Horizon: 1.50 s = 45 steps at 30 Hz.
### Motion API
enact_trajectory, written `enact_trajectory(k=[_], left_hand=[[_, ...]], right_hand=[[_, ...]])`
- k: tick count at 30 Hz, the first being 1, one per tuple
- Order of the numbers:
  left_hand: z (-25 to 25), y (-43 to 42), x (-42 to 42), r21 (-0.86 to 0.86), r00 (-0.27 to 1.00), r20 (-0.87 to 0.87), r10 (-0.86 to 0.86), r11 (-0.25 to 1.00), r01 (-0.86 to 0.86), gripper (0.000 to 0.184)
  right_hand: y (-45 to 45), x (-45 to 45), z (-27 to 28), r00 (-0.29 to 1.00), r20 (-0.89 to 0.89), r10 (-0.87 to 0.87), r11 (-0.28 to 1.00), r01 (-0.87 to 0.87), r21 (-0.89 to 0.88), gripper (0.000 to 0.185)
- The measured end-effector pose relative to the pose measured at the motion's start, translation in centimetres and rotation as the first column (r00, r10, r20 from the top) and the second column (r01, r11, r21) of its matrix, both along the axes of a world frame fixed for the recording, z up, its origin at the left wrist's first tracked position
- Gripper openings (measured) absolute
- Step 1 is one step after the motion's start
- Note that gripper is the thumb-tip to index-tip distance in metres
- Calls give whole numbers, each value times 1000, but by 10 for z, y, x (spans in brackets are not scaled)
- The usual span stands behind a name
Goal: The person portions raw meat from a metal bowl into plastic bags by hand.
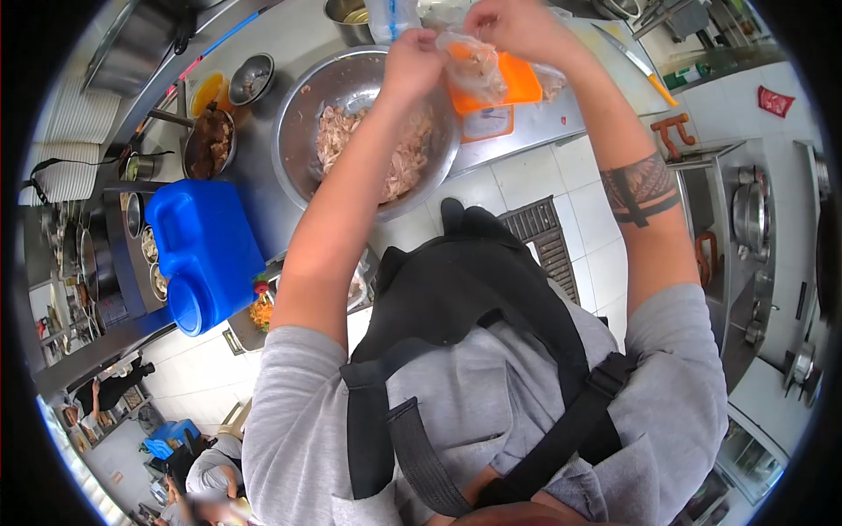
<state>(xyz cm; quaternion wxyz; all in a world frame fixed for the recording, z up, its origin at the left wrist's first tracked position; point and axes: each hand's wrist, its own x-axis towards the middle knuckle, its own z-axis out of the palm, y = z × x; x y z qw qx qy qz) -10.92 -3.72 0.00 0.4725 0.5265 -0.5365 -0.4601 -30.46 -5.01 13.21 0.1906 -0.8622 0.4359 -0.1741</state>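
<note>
My left hand (414, 63) pinches one side of the mouth of a clear plastic bag (481, 72) with pale meat pieces inside. On the other side, my right hand (517, 28) has its fingers closed at the bag's top edge. The bag hangs over an orange tray (524, 82), partly covering it. Beneath the tray, a flat white device with an orange border (488, 124) shows. Beside my left forearm stands a large steel bowl (289, 145) holding shredded meat (338, 136); the forearm hides part of it.
A knife with a yellow handle (660, 90) lies on a cutting board at the right. Along the left are a blue jerrycan (210, 250), a pan of dark food (210, 145) and a small steel bowl (252, 77). Another person (215, 465) is at lower left.
</note>
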Motion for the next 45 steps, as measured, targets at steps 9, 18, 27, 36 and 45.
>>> enact_trajectory(k=[9,18,27,36,45], left_hand=[[12,22,5,50,968,244,54,996,-68,69],[13,24,-2,136,996,52,-66,989,59,62],[16,41,1,-93,970,237,49,995,-27,64],[68,96,75,-189,945,-127,303,927,-323,48],[113,123,108,-415,885,-133,447,786,-459,39]], right_hand=[[5,-29,-45,964,43,-264,948,251,196,25],[6,-8,-73,941,104,-323,938,333,-97,27],[10,28,-71,929,-368,-18,996,-16,-89,21],[22,24,28,985,168,-46,980,78,-185,13],[30,60,-2,949,215,230,952,-175,-250,12]])
